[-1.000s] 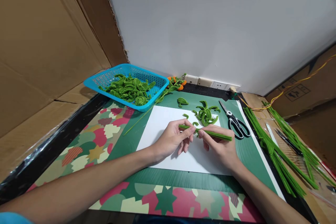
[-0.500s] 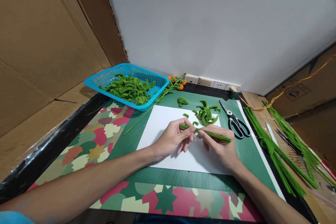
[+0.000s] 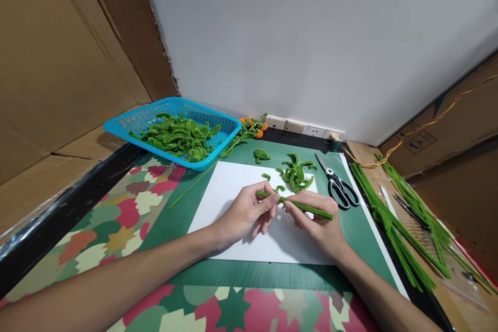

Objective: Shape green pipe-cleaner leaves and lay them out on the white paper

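Above a sheet of white paper (image 3: 233,228), my left hand (image 3: 247,211) pinches one end of some green pipe cleaners (image 3: 311,209) between thumb and fingers. My right hand (image 3: 317,220) grips the same strands near their middle, and their far end sticks out over its knuckles. How many strands there are I cannot make out. Just beyond the fingers lies a heap of curled green pipe-cleaner leaves (image 3: 298,174), with a few short cut bits (image 3: 266,177) beside it. A single green leaf (image 3: 261,155) rests on the green mat farther back.
A blue basket (image 3: 202,165) of green leaves stands back left, beside a stem with orange flowers (image 3: 260,129). Black-handled scissors (image 3: 338,189) lie right of the paper. Bundled green pipe cleaners (image 3: 389,223) and tweezers-like tools (image 3: 412,211) are at the right. Power sockets (image 3: 295,126) line the wall.
The whole view has shifted, so things appear slightly further left and lower. Both hands keep hold of the pipe cleaners in nearly the same pose.
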{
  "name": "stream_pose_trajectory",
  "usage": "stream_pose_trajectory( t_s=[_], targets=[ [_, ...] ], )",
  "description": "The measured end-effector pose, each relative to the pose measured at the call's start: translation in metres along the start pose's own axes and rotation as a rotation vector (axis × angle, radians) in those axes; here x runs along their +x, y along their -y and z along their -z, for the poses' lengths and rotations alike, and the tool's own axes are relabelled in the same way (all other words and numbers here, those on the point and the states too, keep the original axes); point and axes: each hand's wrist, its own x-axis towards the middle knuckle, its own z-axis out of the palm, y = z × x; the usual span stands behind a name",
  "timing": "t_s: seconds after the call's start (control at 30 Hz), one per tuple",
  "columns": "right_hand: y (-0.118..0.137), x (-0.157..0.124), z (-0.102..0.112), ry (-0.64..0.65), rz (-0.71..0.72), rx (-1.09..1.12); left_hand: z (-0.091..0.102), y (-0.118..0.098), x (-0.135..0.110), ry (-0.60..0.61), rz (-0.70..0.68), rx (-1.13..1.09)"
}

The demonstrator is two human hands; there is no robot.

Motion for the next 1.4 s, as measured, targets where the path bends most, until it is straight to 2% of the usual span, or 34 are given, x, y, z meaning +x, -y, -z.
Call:
stream_pose_trajectory(
  t_s=[0.13, 0.33, 0.5, 0.6, 0.77, 0.87, 0.97, 1.4],
  targets=[
    [-0.002, -0.002, 0.001, -0.004, 0.08, -0.074, 0.001, 0.002, 0.0, 0.028, 0.015, 0.009],
    [-0.011, -0.003, 0.009, -0.007, 0.382, -0.278, 0.002, 0.003, 0.0, 0.026, 0.038, -0.002],
    [-0.011, -0.005, 0.015, -0.019, 0.461, -0.394, 0.001, 0.001, -0.001, 0.038, 0.049, 0.015],
    [-0.008, -0.004, 0.011, -0.064, 0.336, -0.253, 0.001, 0.001, -0.001, 0.052, 0.05, 0.037],
    [-0.002, -0.003, -0.004, -0.152, -0.135, 0.117, 0.001, 0.0, -0.002, 0.036, 0.037, 0.052],
    [0.0, -0.002, -0.008, -0.15, -0.3, 0.227, 0.0, 0.001, -0.002, 0.013, 0.024, 0.051],
    [0.001, -0.002, -0.007, -0.147, -0.317, 0.223, -0.001, 0.001, -0.002, -0.001, 0.012, 0.033],
    [-0.001, -0.001, -0.003, -0.127, -0.167, 0.151, -0.001, -0.001, -0.002, -0.009, 0.045, -0.001]
  ],
)
